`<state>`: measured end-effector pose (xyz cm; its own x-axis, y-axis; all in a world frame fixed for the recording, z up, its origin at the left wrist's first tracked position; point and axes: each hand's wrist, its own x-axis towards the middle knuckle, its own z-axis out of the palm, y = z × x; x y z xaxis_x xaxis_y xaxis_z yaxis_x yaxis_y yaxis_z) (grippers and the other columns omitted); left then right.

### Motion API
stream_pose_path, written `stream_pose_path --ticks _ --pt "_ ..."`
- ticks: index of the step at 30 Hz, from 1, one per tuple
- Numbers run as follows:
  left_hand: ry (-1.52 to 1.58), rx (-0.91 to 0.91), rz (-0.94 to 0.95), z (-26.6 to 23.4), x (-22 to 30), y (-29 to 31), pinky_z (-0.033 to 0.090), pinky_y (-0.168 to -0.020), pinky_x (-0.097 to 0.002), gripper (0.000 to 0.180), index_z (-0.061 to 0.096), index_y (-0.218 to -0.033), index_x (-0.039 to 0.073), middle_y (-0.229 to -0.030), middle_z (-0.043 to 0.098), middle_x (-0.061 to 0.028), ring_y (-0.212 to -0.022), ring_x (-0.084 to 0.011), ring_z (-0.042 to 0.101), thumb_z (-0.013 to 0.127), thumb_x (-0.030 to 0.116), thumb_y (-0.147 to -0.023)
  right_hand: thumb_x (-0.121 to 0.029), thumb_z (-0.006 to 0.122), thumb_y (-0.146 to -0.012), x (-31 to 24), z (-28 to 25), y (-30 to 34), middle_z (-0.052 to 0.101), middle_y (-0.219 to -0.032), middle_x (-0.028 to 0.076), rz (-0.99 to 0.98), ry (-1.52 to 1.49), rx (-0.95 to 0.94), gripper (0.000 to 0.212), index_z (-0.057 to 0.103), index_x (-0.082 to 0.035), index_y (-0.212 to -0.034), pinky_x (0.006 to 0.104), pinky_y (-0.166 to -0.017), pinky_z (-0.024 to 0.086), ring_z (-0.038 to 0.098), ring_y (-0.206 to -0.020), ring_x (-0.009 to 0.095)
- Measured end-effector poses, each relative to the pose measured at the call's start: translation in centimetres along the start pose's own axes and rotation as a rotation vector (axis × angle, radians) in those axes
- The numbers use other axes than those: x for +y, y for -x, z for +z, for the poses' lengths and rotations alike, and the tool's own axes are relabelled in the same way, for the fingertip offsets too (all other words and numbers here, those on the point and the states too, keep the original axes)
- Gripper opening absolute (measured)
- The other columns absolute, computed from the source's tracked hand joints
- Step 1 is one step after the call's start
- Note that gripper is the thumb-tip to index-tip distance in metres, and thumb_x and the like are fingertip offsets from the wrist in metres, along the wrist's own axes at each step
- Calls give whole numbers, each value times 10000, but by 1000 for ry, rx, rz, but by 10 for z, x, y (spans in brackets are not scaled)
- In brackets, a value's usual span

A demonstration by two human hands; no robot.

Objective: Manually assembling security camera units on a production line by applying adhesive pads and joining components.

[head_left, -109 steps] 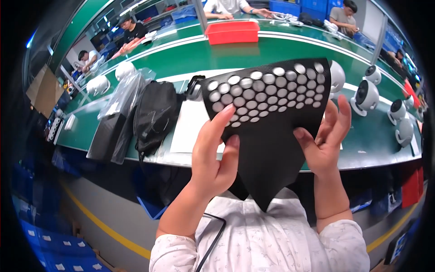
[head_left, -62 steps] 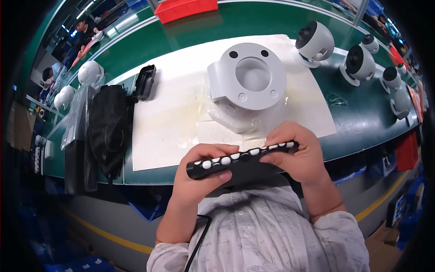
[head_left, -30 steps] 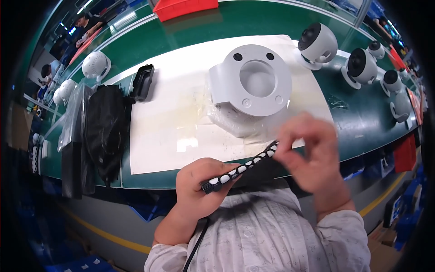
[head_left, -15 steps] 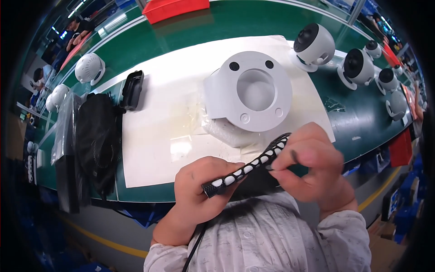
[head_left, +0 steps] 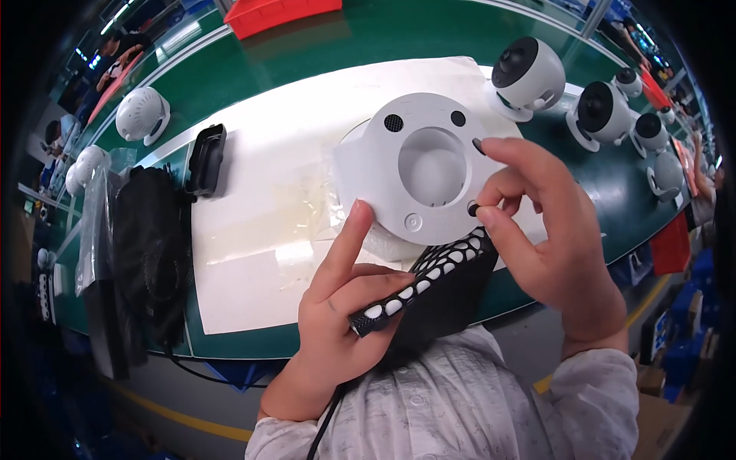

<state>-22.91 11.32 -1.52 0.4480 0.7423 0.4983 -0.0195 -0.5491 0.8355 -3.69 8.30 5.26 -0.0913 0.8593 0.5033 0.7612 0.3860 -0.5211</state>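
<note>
My left hand (head_left: 341, 318) grips a folded black sheet (head_left: 429, 280) with rows of white round spots, thumb on top. Its index finger stretches out to the lower left edge of a white round housing (head_left: 368, 165). My right hand (head_left: 548, 222) is at the housing's right side, thumb and a curled finger closed on a small black round pad (head_left: 473, 208) at the lower right recess. Another dark piece (head_left: 478, 146) shows at its raised index fingertip. Two dark round spots fill the housing's upper recesses; the lower left recess (head_left: 414, 222) is white.
A white sheet (head_left: 253, 253) covers part of the green bench. A black tray (head_left: 206, 159) and a black mesh bag (head_left: 153, 253) lie left. White camera-like units (head_left: 529, 73) stand right, others (head_left: 142, 115) left. A red bin (head_left: 284, 14) sits at the back.
My right hand has moved from the spotted sheet up to the housing with a black pad. My left index finger has stretched out to the housing, the sheet still in that hand.
</note>
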Motion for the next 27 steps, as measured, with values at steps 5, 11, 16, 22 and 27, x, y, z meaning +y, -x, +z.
stream_pose_path --ticks 5,11,16,22,27 --pt "-6 -25 -29 -2 0 0 466 -726 -272 257 591 -832 -2 -1307 265 -290 -820 -236 615 630 -112 -604 12 606 -660 -16 -14 5 598 -763 66 -244 370 -136 406 518 -31 -1054 294 -547 409 504 -575 151" --pt "26 -6 -37 -3 -2 1 452 -749 -274 237 592 -832 -2 -1300 278 -292 -822 -227 614 632 -95 -618 10 661 -603 -12 -6 0 580 -928 100 -116 210 43 367 565 -53 -952 299 -670 434 538 -725 198" --pt "36 -8 29 0 -5 0 447 -767 -297 232 562 -834 9 -1298 277 -297 -834 -234 610 660 -60 -635 -4 657 -631 -2 8 -8 455 -1163 137 -169 15 0 166 603 -58 -779 364 -889 327 422 -1057 295" --pt "31 -21 73 -1 -10 -1 456 -745 -296 239 550 -835 16 -1290 287 -302 -831 -230 609 669 -53 -639 -44 627 -666 -3 17 -13 502 -1132 116 -185 98 -64 100 611 -64 -763 389 -925 291 396 -1123 317" --pt "-57 -44 86 -6 -9 -1 462 -687 -271 246 541 -832 5 -1280 304 -303 -779 -199 610 666 -67 -633 -335 557 -765 -18 12 -5 546 -1082 81 -321 471 -95 282 629 -66 -806 422 -943 253 444 -1081 290"
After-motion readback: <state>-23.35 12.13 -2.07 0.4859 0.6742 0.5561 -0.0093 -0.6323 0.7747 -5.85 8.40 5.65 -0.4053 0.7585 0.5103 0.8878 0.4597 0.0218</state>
